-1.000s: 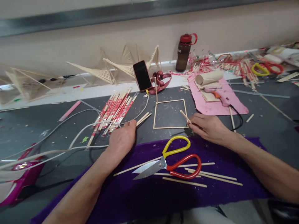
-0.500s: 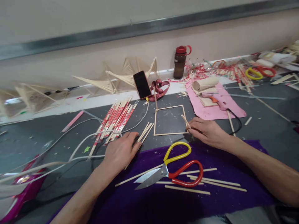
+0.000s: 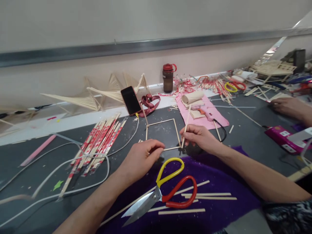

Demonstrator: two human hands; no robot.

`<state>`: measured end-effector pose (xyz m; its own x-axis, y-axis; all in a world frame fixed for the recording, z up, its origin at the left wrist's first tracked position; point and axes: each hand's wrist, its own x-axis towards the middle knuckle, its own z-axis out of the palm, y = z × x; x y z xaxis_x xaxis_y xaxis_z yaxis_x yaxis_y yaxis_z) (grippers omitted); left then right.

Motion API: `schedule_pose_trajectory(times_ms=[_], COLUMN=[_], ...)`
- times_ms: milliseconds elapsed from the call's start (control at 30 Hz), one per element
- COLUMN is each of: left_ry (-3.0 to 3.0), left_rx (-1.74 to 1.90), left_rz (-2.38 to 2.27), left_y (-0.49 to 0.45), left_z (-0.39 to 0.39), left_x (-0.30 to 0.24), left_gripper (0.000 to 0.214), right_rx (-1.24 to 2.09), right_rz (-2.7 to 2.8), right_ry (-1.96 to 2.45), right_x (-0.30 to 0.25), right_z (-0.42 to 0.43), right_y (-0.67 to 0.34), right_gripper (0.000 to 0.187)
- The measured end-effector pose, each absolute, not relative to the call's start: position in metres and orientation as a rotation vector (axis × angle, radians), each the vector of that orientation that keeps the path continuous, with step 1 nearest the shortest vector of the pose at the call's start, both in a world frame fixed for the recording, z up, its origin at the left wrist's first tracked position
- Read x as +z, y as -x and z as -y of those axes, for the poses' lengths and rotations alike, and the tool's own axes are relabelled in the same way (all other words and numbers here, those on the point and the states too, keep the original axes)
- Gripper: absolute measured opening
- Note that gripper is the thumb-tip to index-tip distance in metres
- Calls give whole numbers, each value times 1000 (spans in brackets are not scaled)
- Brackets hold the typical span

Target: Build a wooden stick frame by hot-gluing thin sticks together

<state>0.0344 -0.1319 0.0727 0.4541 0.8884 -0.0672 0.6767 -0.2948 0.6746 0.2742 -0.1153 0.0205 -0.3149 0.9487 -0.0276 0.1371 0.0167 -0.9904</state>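
A wooden stick [image 3: 186, 125] stands nearly upright between the thumb and fingers of my right hand [image 3: 200, 138]. Its lower end is at the front right corner of a square stick frame [image 3: 177, 134] lying on the dark table. Another stick [image 3: 144, 117] rises from the frame's back left corner. My left hand [image 3: 146, 156] reaches over the front left of the frame, thumb and fingers apart, with nothing visible in it. Ends of small sticks [image 3: 140, 141] show behind that hand. Large scissors [image 3: 156, 196] with yellow and red handles lie on purple cloth among several loose sticks.
Wrapped chopsticks [image 3: 97, 139] and white cables [image 3: 107, 169] lie at left. A phone [image 3: 131, 100] leans at the back near a bottle [image 3: 168, 79]. A pink glue gun [image 3: 206, 112] rests on a pink sheet [image 3: 216, 123]. Another person's hand [image 3: 286, 105] works at right.
My left hand has let go of the bunch of short sticks and moved right, to the frame. In my right hand the stick has turned upright. The view has swung right.
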Motion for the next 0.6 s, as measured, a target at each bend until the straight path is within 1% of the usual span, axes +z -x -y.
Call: schedule_pose_trajectory(times_ms=[133, 267, 433, 600], left_ry=[-1659, -1443, -1312, -1133], left_rx=[508, 587, 581, 673], left_rz=[-1197, -1127, -988, -1010], left_y=[-58, -80, -89, -79], left_z=[117, 109, 106, 103], left_x=[69, 64, 55, 49], left_gripper=[31, 42, 38, 35], right_rx=[1583, 1657, 1650, 1659], right_rz=[1520, 1592, 1686, 1791], right_ry=[1044, 970, 919, 936], right_x=[24, 25, 26, 24], right_z=[120, 125, 126, 128], right_y=[-269, -267, -266, -264], right_gripper=[26, 27, 30, 29])
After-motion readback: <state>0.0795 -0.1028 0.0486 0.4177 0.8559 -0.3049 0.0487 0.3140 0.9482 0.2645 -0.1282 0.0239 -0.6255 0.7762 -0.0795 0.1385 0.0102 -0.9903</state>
